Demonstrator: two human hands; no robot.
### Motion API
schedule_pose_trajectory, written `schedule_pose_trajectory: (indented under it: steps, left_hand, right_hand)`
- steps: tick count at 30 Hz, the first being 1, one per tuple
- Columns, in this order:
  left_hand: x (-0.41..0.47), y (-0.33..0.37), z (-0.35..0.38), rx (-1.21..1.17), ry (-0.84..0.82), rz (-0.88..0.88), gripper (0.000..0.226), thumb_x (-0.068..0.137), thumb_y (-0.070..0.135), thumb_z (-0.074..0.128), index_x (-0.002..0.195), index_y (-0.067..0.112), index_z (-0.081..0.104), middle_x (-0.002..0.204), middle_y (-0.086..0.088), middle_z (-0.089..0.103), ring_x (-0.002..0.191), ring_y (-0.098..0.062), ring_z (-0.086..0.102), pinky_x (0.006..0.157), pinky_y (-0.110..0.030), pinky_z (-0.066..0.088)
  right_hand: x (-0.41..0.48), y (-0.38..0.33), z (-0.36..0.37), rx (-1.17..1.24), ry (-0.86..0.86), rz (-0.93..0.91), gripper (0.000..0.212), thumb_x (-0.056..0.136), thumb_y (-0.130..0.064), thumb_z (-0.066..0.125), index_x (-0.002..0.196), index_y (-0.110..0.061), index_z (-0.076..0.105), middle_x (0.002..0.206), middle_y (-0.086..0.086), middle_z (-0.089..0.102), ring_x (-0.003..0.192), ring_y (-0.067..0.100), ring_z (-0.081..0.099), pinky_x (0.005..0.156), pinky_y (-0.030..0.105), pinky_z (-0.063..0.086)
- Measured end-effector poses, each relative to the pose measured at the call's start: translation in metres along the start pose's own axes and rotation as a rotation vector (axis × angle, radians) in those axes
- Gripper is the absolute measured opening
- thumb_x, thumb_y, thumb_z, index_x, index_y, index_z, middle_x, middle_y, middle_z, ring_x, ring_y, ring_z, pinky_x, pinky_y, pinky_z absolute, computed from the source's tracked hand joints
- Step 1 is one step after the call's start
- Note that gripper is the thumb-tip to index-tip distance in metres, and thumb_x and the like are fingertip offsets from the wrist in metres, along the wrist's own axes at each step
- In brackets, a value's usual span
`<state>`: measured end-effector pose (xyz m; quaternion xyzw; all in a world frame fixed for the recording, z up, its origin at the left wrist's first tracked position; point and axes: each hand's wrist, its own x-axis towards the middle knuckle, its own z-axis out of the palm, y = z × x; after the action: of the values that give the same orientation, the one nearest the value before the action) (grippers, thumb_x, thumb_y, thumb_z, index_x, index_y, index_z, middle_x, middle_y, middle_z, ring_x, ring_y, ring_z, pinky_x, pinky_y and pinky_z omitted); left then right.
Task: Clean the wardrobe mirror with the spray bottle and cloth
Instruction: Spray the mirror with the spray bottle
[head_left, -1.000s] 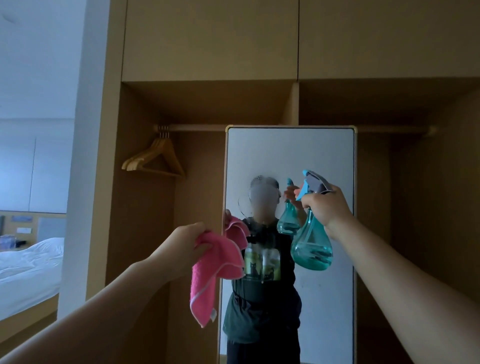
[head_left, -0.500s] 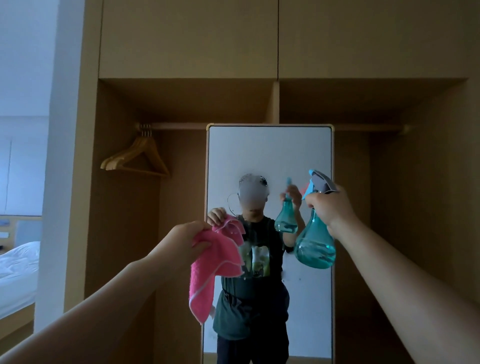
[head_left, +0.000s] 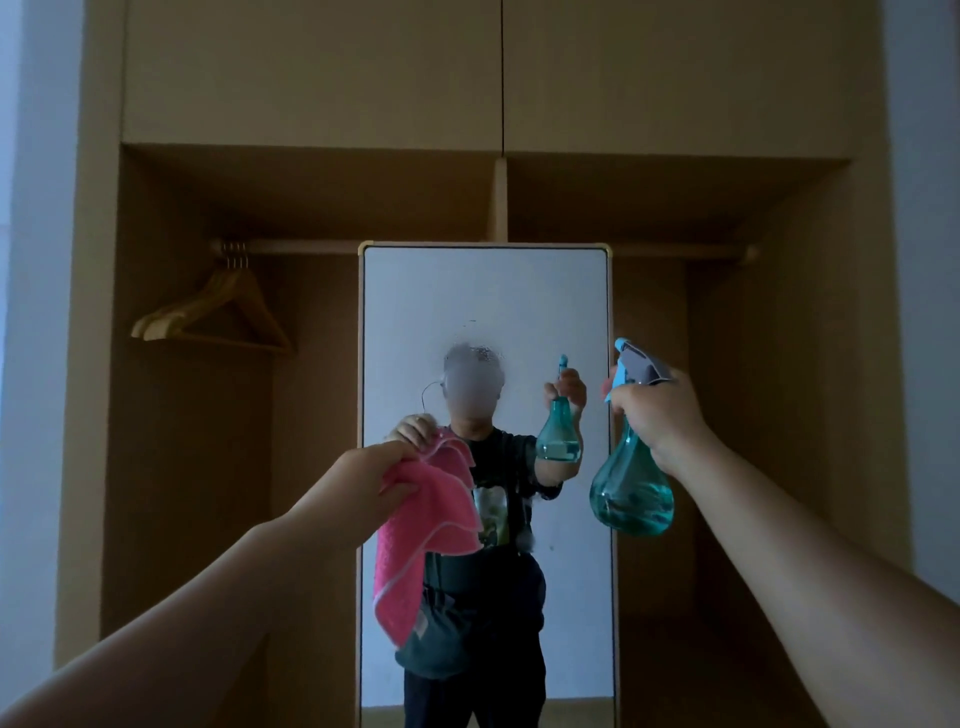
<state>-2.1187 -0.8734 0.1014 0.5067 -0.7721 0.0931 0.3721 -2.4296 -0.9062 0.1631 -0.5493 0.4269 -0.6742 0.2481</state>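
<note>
— Where are your hands?
— Both are raised in front of the mirror (head_left: 488, 296). My left hand (head_left: 363, 483) pinches the pink cloth (head_left: 431, 519), which hangs before the mirror's left edge.
— And the spray bottle (head_left: 631, 493)?
— My right hand (head_left: 662, 410) holds it, fingers curled round its neck, at the mirror's right edge.

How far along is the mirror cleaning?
Done: spray droplets already speckle the mirror. In hand: the right hand grips the spray bottle, the left hand holds the pink cloth. Left: wiping; the cloth looks clear of the glass.
</note>
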Motion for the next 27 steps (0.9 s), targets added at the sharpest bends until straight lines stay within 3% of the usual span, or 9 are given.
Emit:
schedule_pose_trajectory:
  steps: [3, 6, 10, 14, 19, 23, 27]
  left_hand:
    - [0.001, 0.002, 0.004, -0.001, 0.001, -0.007, 0.016, 0.090, 0.023, 0.063, 0.102, 0.033, 0.061, 0.091, 0.014, 0.065, 0.083, -0.002, 0.060, 0.076, -0.023, 0.053]
    - [0.001, 0.003, 0.006, 0.007, -0.006, -0.009, 0.016, 0.091, 0.024, 0.063, 0.104, 0.033, 0.061, 0.091, 0.013, 0.065, 0.082, -0.003, 0.060, 0.074, -0.024, 0.054]
    - [-0.001, 0.003, 0.010, 0.006, -0.020, -0.001, 0.016, 0.091, 0.023, 0.063, 0.104, 0.033, 0.062, 0.092, 0.013, 0.065, 0.083, -0.004, 0.061, 0.075, -0.023, 0.053]
    - [-0.006, 0.001, 0.018, -0.008, -0.047, 0.001, 0.017, 0.091, 0.023, 0.062, 0.105, 0.033, 0.062, 0.093, 0.016, 0.065, 0.085, -0.003, 0.061, 0.074, -0.016, 0.051]
    - [-0.019, -0.003, 0.030, -0.038, -0.098, -0.025, 0.016, 0.092, 0.024, 0.061, 0.106, 0.031, 0.062, 0.093, 0.016, 0.065, 0.085, -0.002, 0.062, 0.076, -0.020, 0.053]
    - [-0.029, -0.005, 0.039, -0.070, -0.114, -0.032, 0.016, 0.092, 0.022, 0.062, 0.104, 0.032, 0.062, 0.090, 0.017, 0.065, 0.084, -0.002, 0.062, 0.074, -0.018, 0.052]
    - [-0.036, -0.007, 0.046, -0.077, -0.127, -0.044, 0.016, 0.092, 0.020, 0.062, 0.105, 0.028, 0.063, 0.091, 0.014, 0.065, 0.085, -0.003, 0.062, 0.078, -0.024, 0.054]
  right_hand:
    - [0.000, 0.002, -0.004, -0.021, -0.013, -0.010, 0.027, 0.077, -0.003, 0.060, 0.103, -0.009, 0.063, 0.098, 0.015, 0.064, 0.074, 0.014, 0.053, 0.060, 0.026, 0.037]
    - [-0.001, 0.006, -0.007, -0.022, -0.030, -0.009, 0.025, 0.081, -0.005, 0.060, 0.104, -0.013, 0.063, 0.098, 0.006, 0.066, 0.079, 0.012, 0.055, 0.060, 0.026, 0.034]
    - [-0.007, 0.018, -0.010, -0.037, -0.046, -0.001, 0.024, 0.081, -0.001, 0.060, 0.084, -0.025, 0.060, 0.087, -0.001, 0.063, 0.076, 0.010, 0.054, 0.057, 0.025, 0.033]
    - [-0.017, 0.041, -0.011, -0.089, -0.090, 0.052, 0.029, 0.079, -0.004, 0.061, 0.099, -0.026, 0.062, 0.094, 0.002, 0.064, 0.082, 0.014, 0.054, 0.061, 0.026, 0.034]
    - [-0.033, 0.068, -0.012, -0.104, -0.106, 0.111, 0.035, 0.078, -0.001, 0.060, 0.101, -0.027, 0.065, 0.093, -0.004, 0.066, 0.082, 0.013, 0.057, 0.061, 0.025, 0.038]
    - [-0.043, 0.084, -0.012, -0.132, -0.083, 0.163, 0.028, 0.077, -0.003, 0.062, 0.086, -0.030, 0.061, 0.084, 0.002, 0.061, 0.072, 0.016, 0.055, 0.059, 0.026, 0.041]
    - [-0.049, 0.095, -0.010, -0.145, -0.080, 0.179, 0.029, 0.077, -0.005, 0.065, 0.091, -0.031, 0.063, 0.085, 0.003, 0.062, 0.073, 0.017, 0.057, 0.055, 0.025, 0.041]
